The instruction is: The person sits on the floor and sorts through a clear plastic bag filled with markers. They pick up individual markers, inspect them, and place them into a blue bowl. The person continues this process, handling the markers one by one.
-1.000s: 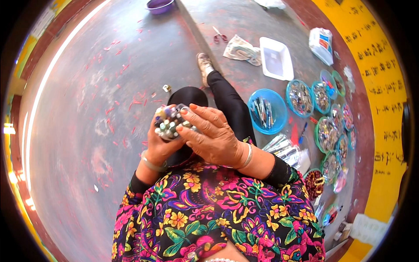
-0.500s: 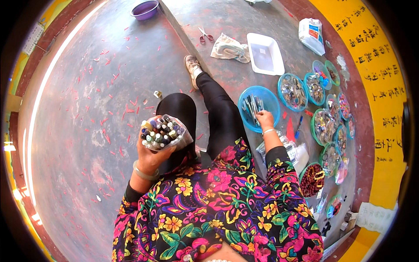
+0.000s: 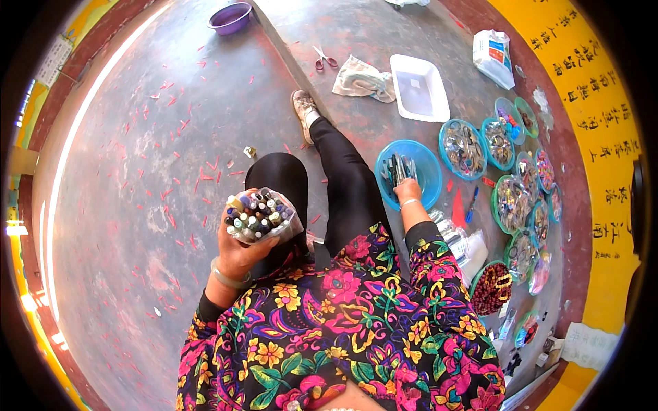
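Note:
My left hand (image 3: 241,253) is wrapped round a clear container packed with upright pens (image 3: 259,212), their ends facing up. It is held by my bent left knee. At my right, my right hand (image 3: 408,190) reaches over the near rim of a round blue basin (image 3: 429,159). Its fingers are closed on some slim pens (image 3: 404,171) that lean inside the basin. How many of them it grips is hidden. Beside the basin, a blue pen (image 3: 471,204) and a red pointed piece (image 3: 458,207) lie on the floor.
Several round baskets (image 3: 462,149) of small items stand along the right wall. A white tray (image 3: 419,88), a cloth (image 3: 363,79) and scissors (image 3: 325,59) lie ahead. A purple basin (image 3: 230,18) is far off. Red scraps litter the floor, and plastic packets (image 3: 458,240) lie by my right forearm.
My right hand has drawn slightly left and nearer to me at the basin, with the pens there shifted under it. My left hand still holds the pen container in nearly the same place.

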Demonstrator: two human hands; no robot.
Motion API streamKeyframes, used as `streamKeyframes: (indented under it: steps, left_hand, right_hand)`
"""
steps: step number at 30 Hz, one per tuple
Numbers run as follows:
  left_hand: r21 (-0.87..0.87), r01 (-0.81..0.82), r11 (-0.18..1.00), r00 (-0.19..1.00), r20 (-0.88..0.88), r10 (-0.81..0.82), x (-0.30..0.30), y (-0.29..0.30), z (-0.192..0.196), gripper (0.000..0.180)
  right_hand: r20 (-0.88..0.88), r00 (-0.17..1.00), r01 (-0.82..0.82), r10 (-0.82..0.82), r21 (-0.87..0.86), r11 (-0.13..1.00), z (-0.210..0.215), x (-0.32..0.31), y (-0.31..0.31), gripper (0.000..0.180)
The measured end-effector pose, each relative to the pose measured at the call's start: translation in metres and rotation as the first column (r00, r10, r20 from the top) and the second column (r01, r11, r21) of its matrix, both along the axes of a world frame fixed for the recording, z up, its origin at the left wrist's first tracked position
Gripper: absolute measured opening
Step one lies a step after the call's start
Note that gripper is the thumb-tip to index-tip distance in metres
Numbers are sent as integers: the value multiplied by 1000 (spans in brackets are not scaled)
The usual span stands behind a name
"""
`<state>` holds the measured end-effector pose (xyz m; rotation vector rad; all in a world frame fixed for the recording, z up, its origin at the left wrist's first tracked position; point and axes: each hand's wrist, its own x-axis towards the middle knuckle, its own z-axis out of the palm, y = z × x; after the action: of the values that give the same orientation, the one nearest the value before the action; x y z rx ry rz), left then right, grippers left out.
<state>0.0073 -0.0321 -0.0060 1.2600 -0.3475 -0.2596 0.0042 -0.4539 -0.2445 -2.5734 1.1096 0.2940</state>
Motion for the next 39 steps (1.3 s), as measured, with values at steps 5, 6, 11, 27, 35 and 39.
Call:
streamKeyframes:
  steps: [5,6,11,27,35,39]
  left_hand:
    - [9,-4,1000,1000,4,4,0,0,5,73]
    - [2,-1,1000,1000,-6,1,0,0,5,72]
    - [-26,2,1000,1000,-2,-3,-1,3,4,72]
    - [-98,-10,995,990,136,23,-5,29,7,70]
    - [-74,93,993,991,98,-86,-5,39,1,84]
    - [-101,147,984,987,83,-139,-7,36,1,86]
  right_hand:
    - [11,1000,19,-20,111,994,-7,0,-6,25]
    - [22,997,61,-67,207,976,-12,-5,-15,23]
    - [291,850,46,-438,788,614,10,-20,-18,16]
    - [751,607,-534,-260,628,566,227,-44,100,17]
    - [931,361,-846,62,298,442,301,-33,158,23]
    - [956,294,-928,16,281,244,325,-36,187,49]
